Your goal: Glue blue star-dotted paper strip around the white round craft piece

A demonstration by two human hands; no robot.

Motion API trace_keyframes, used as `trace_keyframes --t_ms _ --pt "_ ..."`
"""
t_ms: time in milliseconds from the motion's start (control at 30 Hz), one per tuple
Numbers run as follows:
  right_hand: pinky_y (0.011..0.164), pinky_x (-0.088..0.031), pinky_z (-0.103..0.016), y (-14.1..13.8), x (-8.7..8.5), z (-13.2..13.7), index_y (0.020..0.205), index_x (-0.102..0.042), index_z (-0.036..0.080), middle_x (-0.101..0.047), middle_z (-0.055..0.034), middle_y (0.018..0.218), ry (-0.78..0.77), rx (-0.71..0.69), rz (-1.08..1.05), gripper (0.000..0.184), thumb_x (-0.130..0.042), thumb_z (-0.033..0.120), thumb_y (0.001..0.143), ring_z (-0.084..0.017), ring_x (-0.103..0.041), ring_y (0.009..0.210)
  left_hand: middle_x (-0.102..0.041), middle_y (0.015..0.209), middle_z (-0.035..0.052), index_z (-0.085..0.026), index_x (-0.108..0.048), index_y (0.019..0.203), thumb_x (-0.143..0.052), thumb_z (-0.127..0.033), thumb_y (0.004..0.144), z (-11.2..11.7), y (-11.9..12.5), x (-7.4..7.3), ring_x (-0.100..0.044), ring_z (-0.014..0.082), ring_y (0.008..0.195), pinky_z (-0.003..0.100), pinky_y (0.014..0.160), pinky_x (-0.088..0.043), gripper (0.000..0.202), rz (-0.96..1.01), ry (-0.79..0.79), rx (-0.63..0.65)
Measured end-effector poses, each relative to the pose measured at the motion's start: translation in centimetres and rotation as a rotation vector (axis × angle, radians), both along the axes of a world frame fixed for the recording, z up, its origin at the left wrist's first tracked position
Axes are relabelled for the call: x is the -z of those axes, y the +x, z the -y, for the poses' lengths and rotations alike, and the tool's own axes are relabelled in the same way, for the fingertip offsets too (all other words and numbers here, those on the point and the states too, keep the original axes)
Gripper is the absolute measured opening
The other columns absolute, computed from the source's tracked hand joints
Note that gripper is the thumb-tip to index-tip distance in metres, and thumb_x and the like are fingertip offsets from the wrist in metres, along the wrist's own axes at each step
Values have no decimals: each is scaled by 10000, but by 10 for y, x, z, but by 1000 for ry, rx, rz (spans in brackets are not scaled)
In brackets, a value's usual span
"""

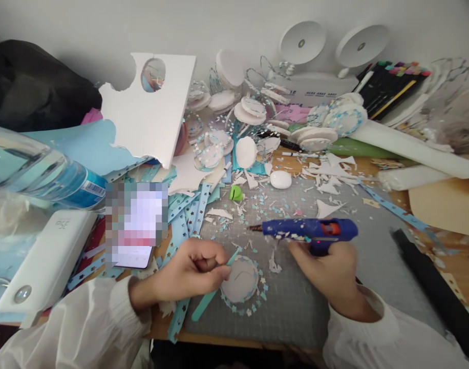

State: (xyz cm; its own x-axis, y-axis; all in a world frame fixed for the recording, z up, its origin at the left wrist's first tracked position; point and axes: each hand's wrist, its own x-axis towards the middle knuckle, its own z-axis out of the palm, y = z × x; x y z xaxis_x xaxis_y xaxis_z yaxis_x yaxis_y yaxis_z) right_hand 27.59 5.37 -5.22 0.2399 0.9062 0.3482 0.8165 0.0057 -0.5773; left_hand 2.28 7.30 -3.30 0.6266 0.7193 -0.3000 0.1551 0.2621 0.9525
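Observation:
My left hand [192, 271] is closed in a pinch on a thin light-blue strip [207, 300] and rests against the left side of a white foam disc [240, 281] ringed with small blue paper flowers. The disc lies on a grey cutting mat [296, 302]. My right hand [328, 269] is wrapped round the handle of a blue glue gun [307, 229]. The gun lies level above the mat, its nozzle pointing left, a little above and right of the disc.
Paper scraps and punched blue strips litter the mat. More white discs [250, 113] pile at the back. A phone [136, 225], a white power bank [46, 256] and a water bottle [38, 174] lie left. A white foam board [150, 110] leans behind. Markers [391, 84] sit at the back right.

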Motion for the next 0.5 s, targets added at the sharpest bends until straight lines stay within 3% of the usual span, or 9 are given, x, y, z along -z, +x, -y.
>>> trace_keyframes --t_ms 100,167,233,367,500 --pt "506 -426 -329 13 3 -1 546 -550 217 -574 -34 478 58 135 -21 339 -670 484 717 -204 -554 474 -312 492 -56 -164 -438 560 -640 -384 773 0 -1 1 -249 59 456 201 419 -174 366 -11 -3 -29" --pt "589 -460 -345 28 5 3 717 -641 177 -648 -70 615 126 219 -18 330 -668 505 742 -228 -612 591 -330 496 -51 -152 -470 538 -649 -382 758 -1 -2 3 -254 60 460 205 431 -180 365 -8 9 -64" --pt "664 -470 -372 48 9 12 835 -652 163 -678 -114 740 167 281 17 339 -679 487 742 -259 -644 706 -366 494 -42 -136 -535 536 -650 -368 758 -2 -4 6 -275 66 468 213 451 -199 341 -2 43 -106" --pt "584 -443 -381 88 19 39 738 -580 225 -640 -99 660 48 410 127 304 -768 443 639 -273 -631 645 -486 508 -3 -124 -653 573 -648 -353 760 -4 -5 12 -360 92 509 232 499 -255 295 46 75 -193" --pt "518 -431 -378 109 24 55 663 -490 281 -592 -78 602 -56 449 163 338 -786 432 602 -271 -616 597 -363 449 -36 -125 -655 526 -652 -341 740 -3 -3 13 -259 77 471 249 479 -182 305 88 45 -241"
